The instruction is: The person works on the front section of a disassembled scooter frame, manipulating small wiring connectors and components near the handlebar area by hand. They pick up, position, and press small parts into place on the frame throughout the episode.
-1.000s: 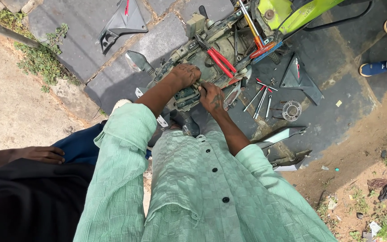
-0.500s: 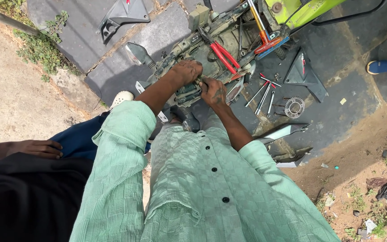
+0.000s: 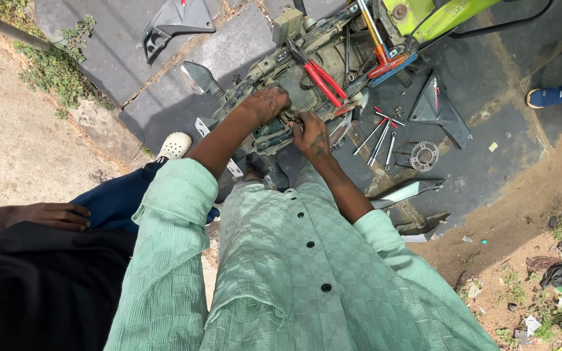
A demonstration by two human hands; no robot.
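I look down my green shirt at a stripped motorcycle frame lying across grey paving. My left hand rests closed on top of a grimy part of the frame. My right hand grips a small part at the frame's near side, right beside the left hand; what lies between the fingers is hidden. Red-handled pliers lie on the frame just beyond my hands.
Wrenches and a sprocket lie on the paving to the right, near dark fairing panels and a lime-green body part. Another person's hand rests at left. A blue shoe stands at right.
The view has shifted slightly, so the frame sits a little lower in view. Both hands stay on the same spot of the frame, with only small movement.
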